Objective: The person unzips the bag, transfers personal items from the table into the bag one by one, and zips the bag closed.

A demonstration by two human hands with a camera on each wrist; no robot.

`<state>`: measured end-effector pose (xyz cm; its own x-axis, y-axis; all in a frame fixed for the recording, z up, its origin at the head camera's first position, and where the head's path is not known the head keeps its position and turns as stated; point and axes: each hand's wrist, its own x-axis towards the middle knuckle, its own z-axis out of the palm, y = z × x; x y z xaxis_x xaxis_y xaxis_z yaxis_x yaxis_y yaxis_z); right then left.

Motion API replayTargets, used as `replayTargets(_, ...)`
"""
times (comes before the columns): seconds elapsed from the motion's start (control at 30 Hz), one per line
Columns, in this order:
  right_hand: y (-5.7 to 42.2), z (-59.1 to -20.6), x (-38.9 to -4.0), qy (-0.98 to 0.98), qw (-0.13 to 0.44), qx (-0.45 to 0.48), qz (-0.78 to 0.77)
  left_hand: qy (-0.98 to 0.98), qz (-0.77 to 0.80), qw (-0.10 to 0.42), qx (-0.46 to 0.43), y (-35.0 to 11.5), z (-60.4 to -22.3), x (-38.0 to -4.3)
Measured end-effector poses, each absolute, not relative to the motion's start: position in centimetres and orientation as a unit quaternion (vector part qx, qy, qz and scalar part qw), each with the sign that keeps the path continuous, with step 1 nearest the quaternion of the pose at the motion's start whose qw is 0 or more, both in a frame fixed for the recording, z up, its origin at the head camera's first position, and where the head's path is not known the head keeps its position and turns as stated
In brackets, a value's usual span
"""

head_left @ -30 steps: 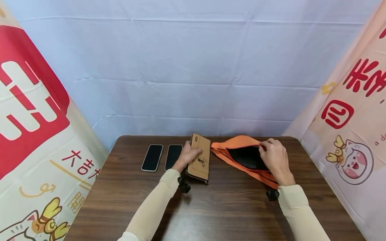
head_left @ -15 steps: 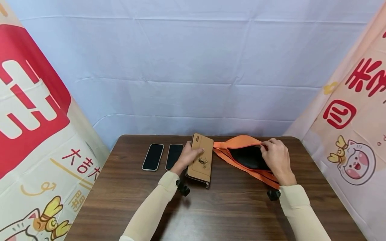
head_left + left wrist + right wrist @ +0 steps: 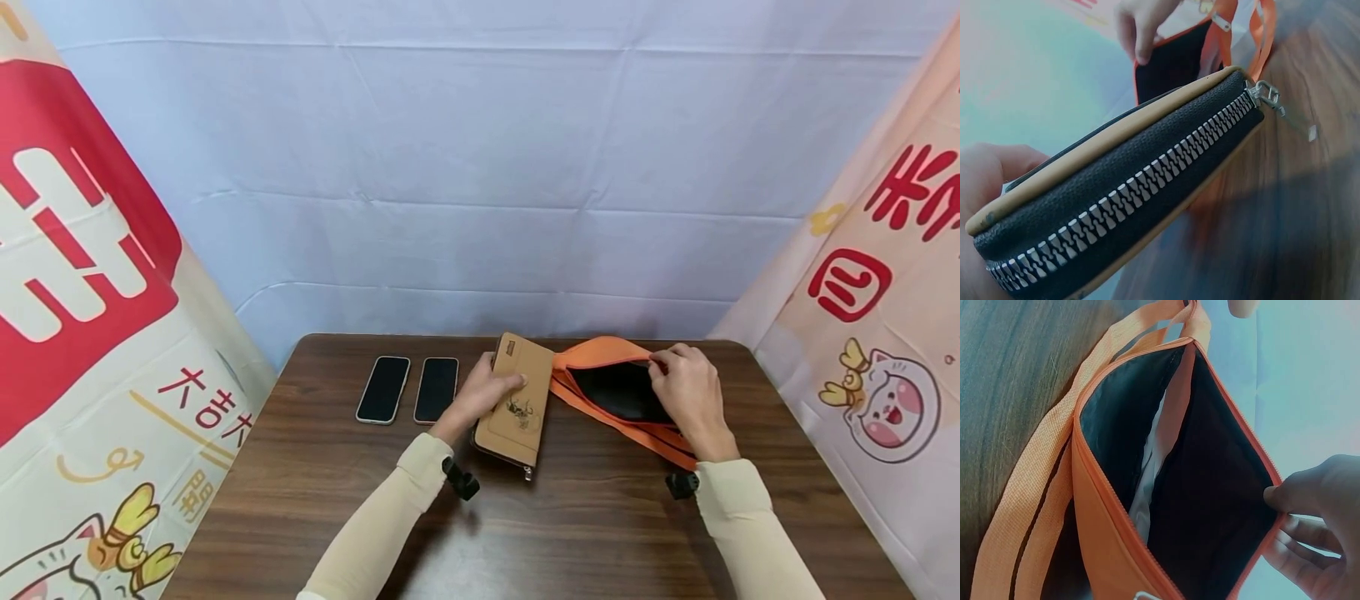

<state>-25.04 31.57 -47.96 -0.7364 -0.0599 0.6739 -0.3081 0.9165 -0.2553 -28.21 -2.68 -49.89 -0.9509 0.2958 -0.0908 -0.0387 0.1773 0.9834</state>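
1) The left hand (image 3: 482, 390) has its fingers closed round the left edge of a tan wallet (image 3: 517, 408), thumb laid across the front, the others mostly hidden from me
2) The right hand (image 3: 686, 392) pinches the rim of an orange bag (image 3: 615, 387), thumb inside and fingers outside, nearly together on the fabric
3) The wallet tilts just left of the bag, metal zip teeth (image 3: 1129, 194) running along one edge; whether it touches the desk (image 3: 570, 533) I can't tell
4) The bag's mouth gapes, showing dark lining and something pale within, its orange straps (image 3: 1029, 487) lying alongside
5) Left of the wallet, two dark-screened phones, one outer (image 3: 383, 390) and one inner (image 3: 436, 390), lie side by side, apart
6) Behind the brown desk hangs a pale creased cloth (image 3: 480, 183)
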Motion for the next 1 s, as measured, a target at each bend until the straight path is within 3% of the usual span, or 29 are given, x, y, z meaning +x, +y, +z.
replayTargets(0.47,31.7,-47.7,-25.1,-0.917,0.345,0.097,0.177,0.724,0.654,0.182,0.121,1.2,-49.4,-26.6)
replayTargets(0.7,31.6,-47.8,-25.1,-0.917,0.344,0.095,0.176,0.703,0.658,0.200,0.182,3.0,-49.9,-26.5)
replayTargets(1.0,31.4,-47.8,-25.1,-0.919,0.339,0.091,0.177,0.693,0.655,0.244,0.176,4.6,-50.4,-25.9)
